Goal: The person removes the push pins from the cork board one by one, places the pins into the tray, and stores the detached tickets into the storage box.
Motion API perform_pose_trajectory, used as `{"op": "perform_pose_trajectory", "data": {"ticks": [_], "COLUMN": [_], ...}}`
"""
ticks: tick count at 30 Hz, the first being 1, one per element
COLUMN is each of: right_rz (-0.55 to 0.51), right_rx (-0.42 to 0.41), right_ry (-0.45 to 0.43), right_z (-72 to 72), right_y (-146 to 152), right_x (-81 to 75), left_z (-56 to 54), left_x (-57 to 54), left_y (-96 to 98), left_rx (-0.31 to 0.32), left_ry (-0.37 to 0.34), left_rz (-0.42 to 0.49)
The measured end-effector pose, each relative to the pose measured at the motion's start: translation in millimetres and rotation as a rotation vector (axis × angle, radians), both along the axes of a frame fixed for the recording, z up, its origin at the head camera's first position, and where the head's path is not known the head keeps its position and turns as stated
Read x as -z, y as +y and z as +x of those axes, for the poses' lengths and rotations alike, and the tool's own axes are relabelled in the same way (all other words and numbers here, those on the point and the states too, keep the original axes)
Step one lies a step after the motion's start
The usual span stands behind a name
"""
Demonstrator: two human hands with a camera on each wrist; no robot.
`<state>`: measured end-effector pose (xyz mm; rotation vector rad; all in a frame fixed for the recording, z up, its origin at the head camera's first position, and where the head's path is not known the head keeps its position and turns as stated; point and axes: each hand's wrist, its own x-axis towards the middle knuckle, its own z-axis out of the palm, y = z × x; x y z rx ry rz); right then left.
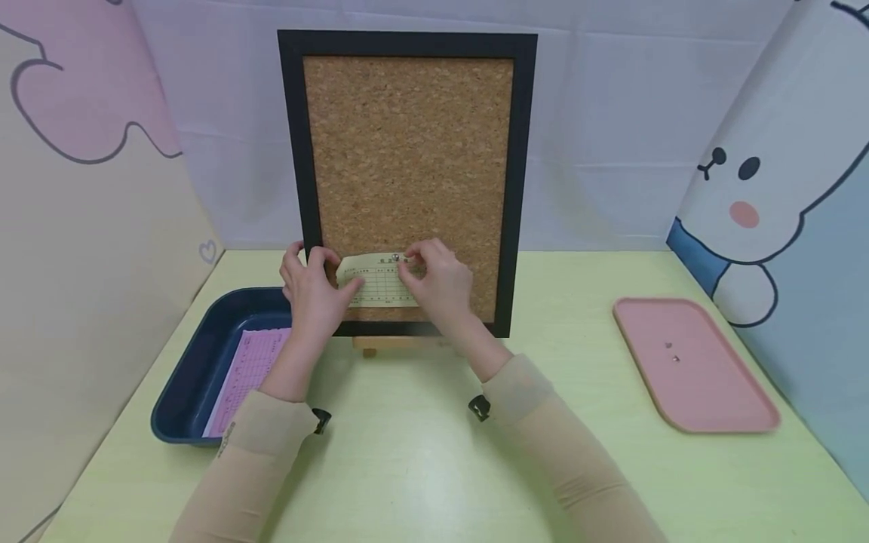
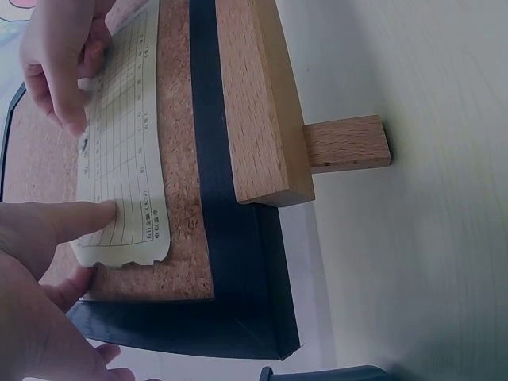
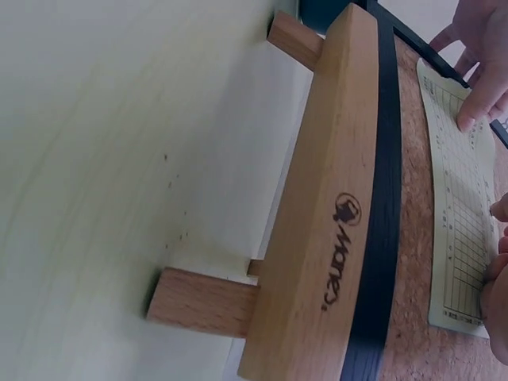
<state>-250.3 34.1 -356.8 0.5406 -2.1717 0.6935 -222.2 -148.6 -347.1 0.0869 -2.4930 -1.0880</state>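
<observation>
A pale yellow printed slip (image 1: 385, 280) lies against the lower part of a black-framed corkboard (image 1: 410, 151). My left hand (image 1: 314, 290) presses the slip's left part with a straight thumb. Its index finger bends at the slip's torn edge, and the other fingers reach past the frame's left side. At the slip's upper middle is a small silver thumbtack (image 1: 396, 258). My right hand (image 1: 441, 283) pinches at it with thumb and index fingertips. The tack's point is hidden. In the right wrist view, my right fingers partly cover the slip (image 3: 456, 230).
A wooden easel (image 3: 309, 214) supports the board. To the left, a dark blue tray (image 1: 178, 396) holds pink printed slips (image 1: 247, 369), partly behind my left arm. A pink tray (image 1: 713, 400) with a few tiny metal pieces (image 1: 675, 359) stands at right.
</observation>
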Motion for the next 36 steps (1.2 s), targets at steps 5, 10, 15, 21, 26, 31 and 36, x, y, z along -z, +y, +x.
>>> {"op": "perform_pose_trajectory", "data": {"ticks": [5, 10, 15, 21, 26, 31, 36], "right_rz": [0.021, 0.033, 0.032, 0.032, 0.031, 0.045, 0.075], "right_rx": [0.050, 0.102, 0.154, 0.177, 0.176, 0.171, 0.174], "right_ry": [0.015, -0.003, -0.025, -0.005, 0.032, 0.056, 0.068], "right_z": [0.2, 2.4, 3.9, 2.5, 0.9, -0.3, 0.2], "right_y": [-6.3, -11.2, -15.5, -20.0, -21.8, -22.4, -21.7], "right_x": [4.1, 2.4, 0.5, 1.3, 2.4, 2.3, 0.3], "left_z": [1.0, 0.4, 0.0, 1.2, 1.9, 1.4, 0.7], "left_x": [1.1, 2.4, 1.5, -0.6, -1.1, -0.7, -1.4], "left_y": [-1.5, -3.3, -4.2, -4.1, -4.2, -4.8, -4.0], "left_rx": [0.002, -0.010, -0.001, -0.001, 0.002, 0.005, 0.003], "left_ry": [0.001, 0.009, 0.009, 0.003, 0.003, 0.003, 0.001], "left_rz": [-0.016, -0.021, -0.019, -0.021, -0.021, -0.024, -0.023]}}
